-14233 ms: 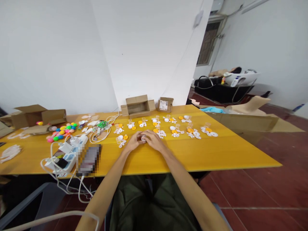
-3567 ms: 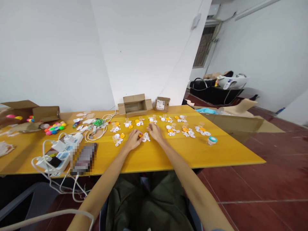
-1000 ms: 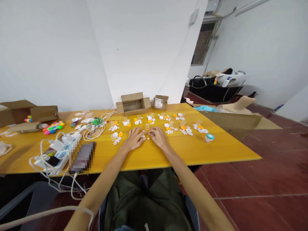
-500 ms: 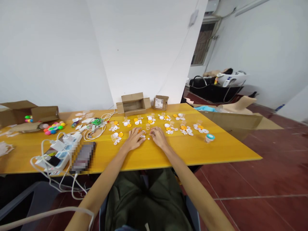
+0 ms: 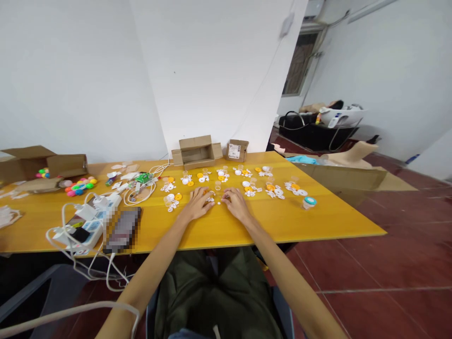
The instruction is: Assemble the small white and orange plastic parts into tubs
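Observation:
My left hand [image 5: 196, 204] lies on the yellow table [image 5: 247, 226] with its fingers stretched toward small white and orange plastic parts [image 5: 212, 197]. My right hand [image 5: 236, 202] rests just right of it, fingers curled down near a tiny white piece [image 5: 219, 203]; whether it pinches anything is hidden. A small clear cup [image 5: 218, 185] stands just beyond the fingertips. Rows of orange and white discs [image 5: 254, 186] spread across the far half of the table. A clear jar with a teal lid [image 5: 309, 202] stands to the right.
Open cardboard boxes [image 5: 197, 151] sit against the wall. At left lie a white power strip with cables [image 5: 88, 226], a dark phone [image 5: 123, 229], colourful balls [image 5: 79, 186] and another box [image 5: 42, 165]. The table's right edge drops to a red tiled floor [image 5: 388, 273].
Both hands stay over the same parts in the middle of the table; the right hand has shifted slightly toward me. The view has drifted a little.

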### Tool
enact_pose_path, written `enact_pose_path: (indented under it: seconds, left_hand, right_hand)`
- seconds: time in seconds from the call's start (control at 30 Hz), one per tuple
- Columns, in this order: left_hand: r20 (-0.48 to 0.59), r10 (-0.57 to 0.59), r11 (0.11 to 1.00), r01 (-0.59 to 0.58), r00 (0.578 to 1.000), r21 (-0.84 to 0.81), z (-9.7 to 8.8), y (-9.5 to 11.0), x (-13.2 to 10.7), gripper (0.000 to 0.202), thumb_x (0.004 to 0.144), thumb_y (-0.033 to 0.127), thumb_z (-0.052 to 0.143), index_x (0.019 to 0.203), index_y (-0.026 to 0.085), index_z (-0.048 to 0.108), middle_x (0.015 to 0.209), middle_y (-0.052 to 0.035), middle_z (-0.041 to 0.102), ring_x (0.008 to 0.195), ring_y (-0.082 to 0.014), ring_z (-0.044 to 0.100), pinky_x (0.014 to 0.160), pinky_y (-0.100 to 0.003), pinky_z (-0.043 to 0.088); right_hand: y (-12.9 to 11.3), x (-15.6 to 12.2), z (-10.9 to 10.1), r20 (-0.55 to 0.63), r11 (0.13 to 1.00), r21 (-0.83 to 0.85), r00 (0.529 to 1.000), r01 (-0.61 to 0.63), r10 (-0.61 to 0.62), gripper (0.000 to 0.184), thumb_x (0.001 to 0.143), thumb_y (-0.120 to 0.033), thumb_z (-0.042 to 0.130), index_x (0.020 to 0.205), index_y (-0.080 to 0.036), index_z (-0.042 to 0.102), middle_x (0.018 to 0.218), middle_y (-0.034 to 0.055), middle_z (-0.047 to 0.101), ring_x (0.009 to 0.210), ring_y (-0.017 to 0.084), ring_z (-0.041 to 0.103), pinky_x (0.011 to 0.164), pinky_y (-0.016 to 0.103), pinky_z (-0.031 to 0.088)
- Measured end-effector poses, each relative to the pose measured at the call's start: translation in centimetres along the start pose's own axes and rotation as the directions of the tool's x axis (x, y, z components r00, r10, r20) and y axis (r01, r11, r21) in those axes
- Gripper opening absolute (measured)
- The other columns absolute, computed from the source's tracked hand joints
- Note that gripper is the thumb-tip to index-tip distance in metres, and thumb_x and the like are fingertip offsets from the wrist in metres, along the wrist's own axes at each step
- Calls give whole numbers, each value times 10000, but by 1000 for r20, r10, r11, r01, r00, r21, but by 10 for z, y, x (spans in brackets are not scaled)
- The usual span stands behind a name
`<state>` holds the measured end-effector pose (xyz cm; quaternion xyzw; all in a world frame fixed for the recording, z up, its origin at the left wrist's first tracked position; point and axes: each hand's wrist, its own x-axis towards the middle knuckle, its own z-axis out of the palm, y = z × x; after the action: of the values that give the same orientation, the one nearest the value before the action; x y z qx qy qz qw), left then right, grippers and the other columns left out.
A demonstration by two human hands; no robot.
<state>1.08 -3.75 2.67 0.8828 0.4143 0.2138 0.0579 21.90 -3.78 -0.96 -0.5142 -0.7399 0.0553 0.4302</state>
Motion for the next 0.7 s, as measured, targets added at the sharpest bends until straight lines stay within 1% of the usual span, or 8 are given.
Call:
enact_pose_path:
  seconds: [0.13, 0.3, 0.37, 0.47, 0.57, 0.7]
  left_hand:
    - [-8, 8, 1000, -8, 1000, 1, -2, 2, -1, 351, 970, 413, 498, 1295, 321, 591, 1402, -77, 513, 1305, -295, 425, 1079, -520, 387]
    - [-39, 32, 999, -32, 999, 6, -4, 4, -2, 258, 957, 357, 525, 1181, 295, 637, 1364, -73, 543, 1267, -283, 447, 1057, -498, 404]
    - [-39, 36, 999, -35, 999, 11, -5, 4, -2, 226, 957, 355, 525, 1126, 285, 657, 1349, -71, 552, 1259, -283, 447, 1048, -492, 408]
    - [-22, 31, 999, -31, 999, 15, -5, 3, -1, 212, 958, 356, 521, 1076, 267, 673, 1350, -74, 552, 1262, -288, 437, 1048, -495, 402]
    - [-11, 20, 1000, -20, 1000, 14, -5, 4, -1, 238, 963, 355, 509, 1123, 277, 667, 1357, -74, 550, 1269, -290, 433, 1060, -504, 389]
    - [-7, 25, 1000, -25, 1000, 11, -5, 6, -3, 344, 965, 361, 502, 1289, 317, 609, 1390, -79, 532, 1290, -296, 426, 1089, -517, 368]
  right_hand:
    - [1, -1, 0, 3, 1000, 4, 1000, 2, -2, 141, 836, -128, 643, 754, -239, 673, 971, 63, 673, 958, 238, 614, 910, 408, 499]
    - [-3, 1, -1, 30, 1000, -4, 999, -18, 18, 140, 840, -133, 637, 765, -240, 688, 990, 65, 669, 967, 237, 614, 912, 399, 497]
    - [-5, 1, -3, 14, 1000, -11, 1000, -21, 21, 153, 852, -130, 612, 774, -236, 690, 988, 64, 670, 957, 232, 619, 915, 394, 495]
    - [-5, 1, -4, -42, 999, -26, 999, -33, 32, 171, 862, -128, 571, 808, -236, 694, 956, 62, 675, 917, 229, 620, 889, 385, 500]
    - [1, 0, -3, -86, 998, -27, 995, -59, 56, 173, 857, -140, 557, 829, -241, 695, 920, 64, 679, 885, 237, 616, 855, 384, 509]
    - [8, 0, 2, -83, 997, 2, 994, -75, 75, 196, 854, -130, 533, 786, -239, 681, 872, 70, 671, 872, 245, 622, 846, 390, 518]
